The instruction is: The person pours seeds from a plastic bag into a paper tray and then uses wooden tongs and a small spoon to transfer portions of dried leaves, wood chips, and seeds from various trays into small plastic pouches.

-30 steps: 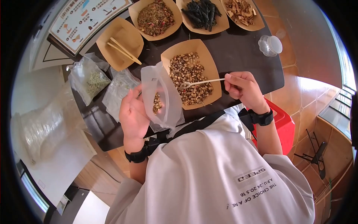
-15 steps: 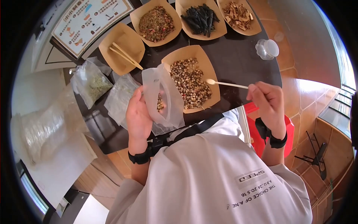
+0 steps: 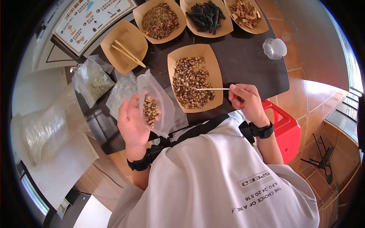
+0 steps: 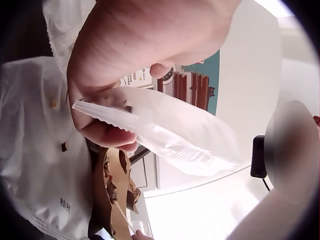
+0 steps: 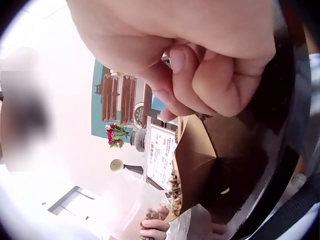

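In the head view my left hand (image 3: 132,123) holds a frosted plastic bag (image 3: 164,108) by its side, its mouth gaping. Chopped, brownish dried pieces (image 3: 151,112) show inside it. My right hand (image 3: 247,102) pinches the end of a thin, pale small spoon (image 3: 213,89). The spoon's tip lies among similar dried pieces (image 3: 192,76) in a brown paper tray (image 3: 215,66). In the left wrist view, fingers (image 4: 112,136) curl at the bag's edge (image 4: 185,132). The right wrist view shows the curled fingers close above the tray's side (image 5: 192,160).
Further paper trays hold reddish herbs (image 3: 159,21), black strips (image 3: 205,17) and wood-like chips (image 3: 245,15). Wooden tongs (image 3: 127,53) lie in another tray. Plastic bags (image 3: 93,81) lie on the left of the dark table (image 3: 243,60); a clear jar (image 3: 273,48) stands right. A red stool (image 3: 285,133) is beside the person.
The spoon first lay in the tray, was drawn out to the right, and is now back among the pieces. The bag tilted left, showing more of its contents.
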Demonstrator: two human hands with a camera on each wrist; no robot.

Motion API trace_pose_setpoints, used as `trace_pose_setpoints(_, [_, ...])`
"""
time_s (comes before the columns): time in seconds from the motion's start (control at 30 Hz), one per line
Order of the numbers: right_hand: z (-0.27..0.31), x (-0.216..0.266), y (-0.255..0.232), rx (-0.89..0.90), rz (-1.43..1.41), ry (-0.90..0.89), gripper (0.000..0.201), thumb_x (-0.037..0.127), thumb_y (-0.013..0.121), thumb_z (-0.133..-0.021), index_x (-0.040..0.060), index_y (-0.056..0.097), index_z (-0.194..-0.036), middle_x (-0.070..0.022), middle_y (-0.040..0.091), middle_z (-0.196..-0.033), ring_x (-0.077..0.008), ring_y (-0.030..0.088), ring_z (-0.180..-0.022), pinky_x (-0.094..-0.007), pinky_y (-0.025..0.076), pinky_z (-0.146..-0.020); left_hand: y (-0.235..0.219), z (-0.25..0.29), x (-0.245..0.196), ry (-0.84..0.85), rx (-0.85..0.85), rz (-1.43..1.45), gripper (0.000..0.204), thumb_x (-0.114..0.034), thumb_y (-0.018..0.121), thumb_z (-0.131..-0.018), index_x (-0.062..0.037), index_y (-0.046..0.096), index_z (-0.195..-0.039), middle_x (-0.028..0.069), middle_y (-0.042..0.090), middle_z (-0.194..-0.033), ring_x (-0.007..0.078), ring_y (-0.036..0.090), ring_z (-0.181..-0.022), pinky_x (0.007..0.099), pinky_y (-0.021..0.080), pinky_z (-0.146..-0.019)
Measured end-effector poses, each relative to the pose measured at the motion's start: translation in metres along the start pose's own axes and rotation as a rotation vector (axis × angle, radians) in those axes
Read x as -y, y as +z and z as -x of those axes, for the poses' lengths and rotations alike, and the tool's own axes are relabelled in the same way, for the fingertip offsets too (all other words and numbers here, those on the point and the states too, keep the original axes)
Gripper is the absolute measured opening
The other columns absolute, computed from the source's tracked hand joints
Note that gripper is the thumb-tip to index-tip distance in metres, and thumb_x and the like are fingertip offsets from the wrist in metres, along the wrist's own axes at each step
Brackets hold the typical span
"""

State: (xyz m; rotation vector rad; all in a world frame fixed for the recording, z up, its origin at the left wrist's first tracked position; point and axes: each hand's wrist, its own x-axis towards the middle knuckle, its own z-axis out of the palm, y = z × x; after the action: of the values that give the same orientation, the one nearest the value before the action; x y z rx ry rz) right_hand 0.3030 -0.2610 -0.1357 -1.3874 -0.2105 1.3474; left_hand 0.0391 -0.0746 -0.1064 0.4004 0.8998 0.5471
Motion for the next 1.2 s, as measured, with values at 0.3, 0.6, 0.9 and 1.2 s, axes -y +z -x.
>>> trace_pose_setpoints(0.3, [0.014,0.028,0.006,0.071,-0.022,-0.081,0.035,0.019,0.054,-0.100,-0.0011,0.060,-0.072,0.0032,0.042,-0.057,-0.0049,0.031,-0.050,-0.0240,0.022,-0.047,0.007,-0.009,0.007,0.182,0.058,-0.291,0.049,-0.048,0.037,-0.103,-0.0056,0.050,-0.124,0.0164,0.064,-0.117,0.0263,0.062,-0.104,0.0404,0.052,-0.083])
trace_pose_setpoints(0.6, [0.031,0.070,0.022,-0.010,0.804,-0.656,0.019,0.006,0.061,-0.093,-0.0036,0.064,-0.077,-0.0144,0.057,-0.064,-0.0254,0.050,-0.053,-0.0342,0.039,-0.052,-0.005,-0.012,-0.009,0.097,0.075,-0.125,0.051,-0.046,0.037,-0.103,-0.0029,0.052,-0.126,0.0204,0.064,-0.113,0.0271,0.063,-0.095,0.0380,0.052,-0.079])
trace_pose_setpoints(0.9, [0.017,0.050,0.033,-0.019,1.070,-0.756,0.014,0.003,0.065,-0.087,-0.0026,0.058,-0.076,-0.0163,0.053,-0.065,-0.0390,0.054,-0.059,-0.0443,0.043,-0.053,0.001,-0.007,-0.004,0.001,0.038,-0.056,0.051,-0.042,0.036,-0.102,-0.0002,0.052,-0.127,0.0266,0.060,-0.114,0.0299,0.064,-0.082,0.0362,0.053,-0.071])
trace_pose_setpoints(1.2, [0.009,0.025,0.008,-0.123,0.756,-0.407,0.027,0.013,0.059,-0.097,-0.0045,0.062,-0.076,-0.0100,0.047,-0.057,-0.0159,0.039,-0.051,-0.0311,0.035,-0.049,-0.008,-0.017,0.003,-0.196,0.391,-0.062,0.055,-0.043,0.034,-0.104,0.0005,0.051,-0.133,0.0277,0.058,-0.124,0.0288,0.065,-0.099,0.0382,0.054,-0.087])
